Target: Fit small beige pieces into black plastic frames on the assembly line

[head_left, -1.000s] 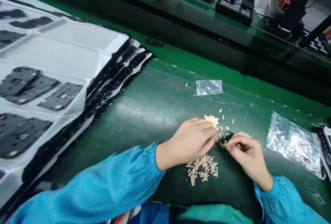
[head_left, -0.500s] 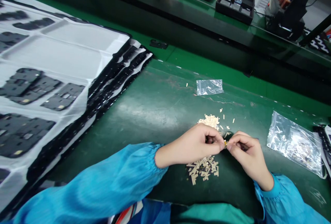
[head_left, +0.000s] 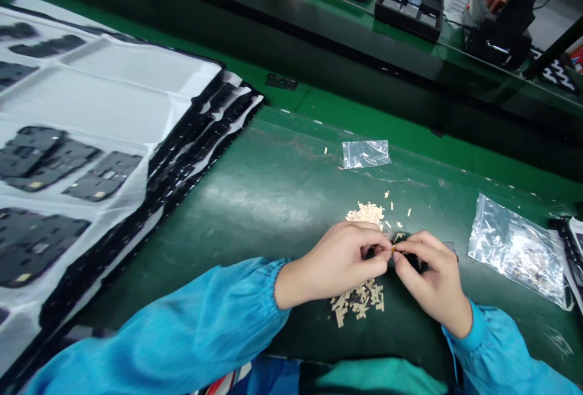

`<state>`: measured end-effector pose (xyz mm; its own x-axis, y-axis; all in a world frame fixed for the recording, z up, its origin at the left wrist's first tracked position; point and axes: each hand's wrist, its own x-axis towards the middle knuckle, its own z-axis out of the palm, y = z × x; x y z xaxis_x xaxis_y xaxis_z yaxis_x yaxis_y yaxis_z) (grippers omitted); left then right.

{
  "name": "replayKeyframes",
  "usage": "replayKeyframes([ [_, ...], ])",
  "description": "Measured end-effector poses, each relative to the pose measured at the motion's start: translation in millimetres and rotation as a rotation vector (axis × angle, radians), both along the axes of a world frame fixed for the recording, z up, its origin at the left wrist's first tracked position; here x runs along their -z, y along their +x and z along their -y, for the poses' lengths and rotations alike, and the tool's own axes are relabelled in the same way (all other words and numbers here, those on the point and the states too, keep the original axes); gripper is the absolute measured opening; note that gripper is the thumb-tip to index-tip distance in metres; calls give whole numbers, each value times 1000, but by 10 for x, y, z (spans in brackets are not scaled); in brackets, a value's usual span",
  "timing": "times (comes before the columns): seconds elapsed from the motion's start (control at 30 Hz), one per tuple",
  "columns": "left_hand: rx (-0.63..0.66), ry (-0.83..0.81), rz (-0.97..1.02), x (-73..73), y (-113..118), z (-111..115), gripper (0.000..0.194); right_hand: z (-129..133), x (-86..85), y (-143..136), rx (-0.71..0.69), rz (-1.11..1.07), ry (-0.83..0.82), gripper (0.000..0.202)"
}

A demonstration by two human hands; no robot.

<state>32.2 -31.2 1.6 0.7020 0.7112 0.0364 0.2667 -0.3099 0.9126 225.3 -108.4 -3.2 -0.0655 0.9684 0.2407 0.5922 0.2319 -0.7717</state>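
Note:
My left hand [head_left: 341,261] and my right hand [head_left: 432,276] meet fingertip to fingertip over the green mat. Thumb and forefinger of each are pinched on a tiny yellow-gold piece [head_left: 393,249], mostly covered by the fingers. Just beyond my left hand lies a pile of small cream-coloured pieces [head_left: 365,212], with a few scattered to its right. Nearer my body, partly under the left hand, is a second heap of flat tan strips [head_left: 359,304]. A dark object [head_left: 450,247] shows behind my right hand, mostly hidden.
A small clear zip bag [head_left: 365,154] lies farther back on the mat [head_left: 255,200]. To the right is a larger zip bag [head_left: 517,249] of small parts. Stacked trays [head_left: 122,79] with black plates [head_left: 102,176] fill the left. Black boxes [head_left: 409,6] stand on the rear shelf.
The fingertips of both hands have come closer together around the yellow piece, and my right fingers have shifted slightly left. The whole view has moved a little.

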Motion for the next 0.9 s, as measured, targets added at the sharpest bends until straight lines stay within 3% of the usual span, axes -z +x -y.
replayKeyframes([
  [0.23,110,56,-23,-1,-34,-21,13,-21,-3,6,-42,-83,-97,15],
  [0.33,138,3,0,-25,-43,-43,14,-35,-9,25,-32,-99,-150,16],
  [0.43,120,-133,33,-50,-48,-61,13,-58,8,67,14,16,-141,16],
  [0.6,69,-515,117,-50,-41,-97,10,-91,12,139,38,350,-38,12],
  [0.67,50,-576,149,-43,-31,-114,10,-76,-23,135,1,317,58,8],
  [0.73,31,-608,167,-36,-21,-126,9,-48,-64,109,-38,287,192,16],
  [0.9,23,-677,161,-27,7,-108,10,9,-83,21,-93,413,373,21],
])
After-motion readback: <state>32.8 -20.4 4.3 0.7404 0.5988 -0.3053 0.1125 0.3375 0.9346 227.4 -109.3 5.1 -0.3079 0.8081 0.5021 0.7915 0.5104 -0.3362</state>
